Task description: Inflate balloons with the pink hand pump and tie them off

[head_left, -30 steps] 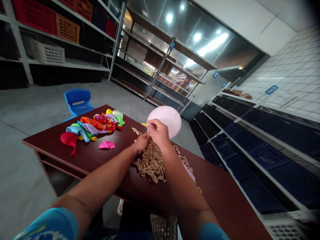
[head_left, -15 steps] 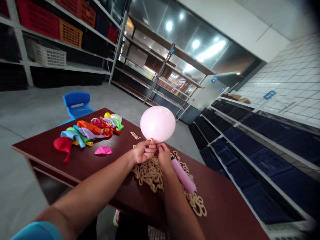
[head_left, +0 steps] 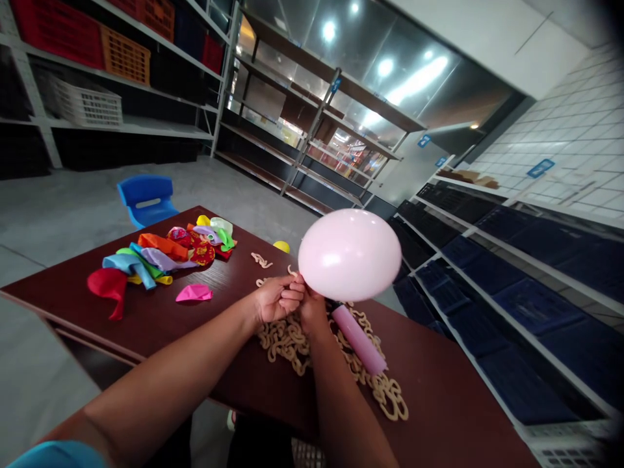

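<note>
Head view: pink inflated balloon (head_left: 350, 254) up over table (head_left: 160, 318), neck pinched between left hand (head_left: 274, 298) and right hand (head_left: 312, 305), both closed on neck, body bulging right and away, long axis roughly level, neck end pointing left toward fingers. Risk, as judged: loose pinch lets air out or neck slips free, balloon flies off; too hard a pull or nail snag could pop it. Below: pink hand pump (head_left: 358, 339) on beige pile of clips (head_left: 292, 341), flat balloons heap (head_left: 160, 257) far left, blue chair (head_left: 146, 198) beyond.
</note>
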Demonstrator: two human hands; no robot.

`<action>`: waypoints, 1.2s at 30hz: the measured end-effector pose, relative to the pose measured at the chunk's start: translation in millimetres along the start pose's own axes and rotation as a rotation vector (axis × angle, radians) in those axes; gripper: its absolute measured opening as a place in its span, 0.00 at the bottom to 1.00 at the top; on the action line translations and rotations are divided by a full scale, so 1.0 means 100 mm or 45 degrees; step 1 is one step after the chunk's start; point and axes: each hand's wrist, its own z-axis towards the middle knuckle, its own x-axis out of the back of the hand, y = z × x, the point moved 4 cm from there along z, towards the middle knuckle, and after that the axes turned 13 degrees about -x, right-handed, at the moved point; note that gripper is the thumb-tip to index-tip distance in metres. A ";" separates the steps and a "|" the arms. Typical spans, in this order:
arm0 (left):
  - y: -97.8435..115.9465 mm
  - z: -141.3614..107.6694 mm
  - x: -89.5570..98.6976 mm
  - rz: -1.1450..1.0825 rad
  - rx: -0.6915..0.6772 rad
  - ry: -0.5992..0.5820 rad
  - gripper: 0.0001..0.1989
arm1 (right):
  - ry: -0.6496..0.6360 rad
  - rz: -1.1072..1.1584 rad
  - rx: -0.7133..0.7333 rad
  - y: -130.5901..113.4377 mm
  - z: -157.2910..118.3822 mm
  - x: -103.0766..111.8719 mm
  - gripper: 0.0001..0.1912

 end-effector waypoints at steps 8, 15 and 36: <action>0.11 0.10 0.22 0.937 -0.471 0.375 0.11 | 0.207 -0.067 -0.136 -0.12 -0.06 0.09 0.15; 0.36 0.07 0.29 2.094 -0.964 0.507 0.13 | 0.028 -0.265 0.012 -0.23 -0.19 0.03 0.11; 0.17 0.08 0.28 2.470 -0.950 0.220 0.11 | -0.086 -0.172 -0.192 -0.16 -0.13 0.15 0.12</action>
